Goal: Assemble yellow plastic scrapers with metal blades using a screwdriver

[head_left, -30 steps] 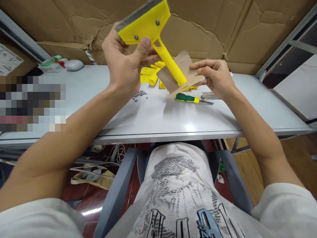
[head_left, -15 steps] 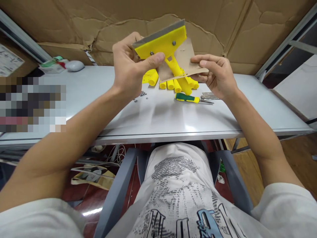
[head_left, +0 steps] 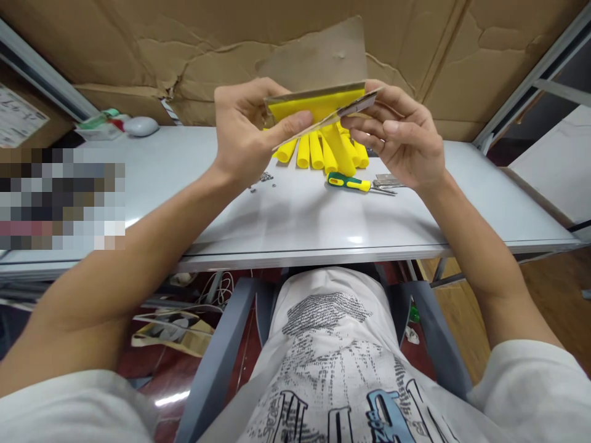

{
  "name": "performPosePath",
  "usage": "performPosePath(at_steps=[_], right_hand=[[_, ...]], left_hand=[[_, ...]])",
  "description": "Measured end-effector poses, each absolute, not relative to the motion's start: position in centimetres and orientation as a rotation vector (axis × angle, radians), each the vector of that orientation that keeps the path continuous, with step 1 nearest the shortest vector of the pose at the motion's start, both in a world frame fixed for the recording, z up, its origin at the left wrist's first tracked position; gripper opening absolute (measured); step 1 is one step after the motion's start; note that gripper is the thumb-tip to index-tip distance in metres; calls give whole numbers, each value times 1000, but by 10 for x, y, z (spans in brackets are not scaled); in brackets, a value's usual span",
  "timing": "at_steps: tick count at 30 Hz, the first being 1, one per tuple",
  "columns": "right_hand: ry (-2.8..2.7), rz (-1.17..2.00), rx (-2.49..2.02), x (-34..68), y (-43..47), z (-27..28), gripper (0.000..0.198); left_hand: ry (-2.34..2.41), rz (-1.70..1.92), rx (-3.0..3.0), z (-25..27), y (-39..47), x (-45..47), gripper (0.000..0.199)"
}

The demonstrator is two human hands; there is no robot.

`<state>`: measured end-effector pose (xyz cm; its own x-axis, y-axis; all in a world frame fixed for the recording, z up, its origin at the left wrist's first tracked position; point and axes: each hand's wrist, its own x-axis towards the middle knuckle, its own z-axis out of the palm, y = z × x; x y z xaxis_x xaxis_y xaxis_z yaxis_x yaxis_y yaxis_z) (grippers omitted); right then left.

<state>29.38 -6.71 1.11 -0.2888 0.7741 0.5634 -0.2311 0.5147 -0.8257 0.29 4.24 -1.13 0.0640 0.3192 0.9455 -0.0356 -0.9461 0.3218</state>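
My left hand grips the head of a yellow scraper, thumb in front and fingers behind. The scraper's handle hangs down toward the table. A folded piece of thin cardboard is around the blade end: one flap stands up behind it, the other juts toward me in front. My right hand pinches the front flap near its right end. Behind the handle, several yellow scraper handles lie in a row on the table. A green and yellow screwdriver lies below them.
Small metal nuts or screws lie on the white table. Flat metal pieces are beside the screwdriver tip. A computer mouse and a small box stand at the back left. A cardboard wall rises behind.
The cardboard has moved from behind the scraper to around its blade end. The scraper head has tipped and lowered, and its blade is now mostly hidden. My right hand has risen slightly.
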Motion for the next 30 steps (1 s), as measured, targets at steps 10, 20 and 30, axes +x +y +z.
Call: performPosePath(at_steps=[10, 20, 30], right_hand=[[-1704, 811, -502, 306, -32, 1, 90], [-1801, 896, -447, 307, -35, 3, 108], [-1959, 373, -678, 295, -35, -19, 75]], left_hand=[[133, 1761, 2027, -14, 70, -5, 146], [52, 2218, 1933, -18, 118, -4, 122], [135, 2194, 1520, -10, 60, 5, 77]])
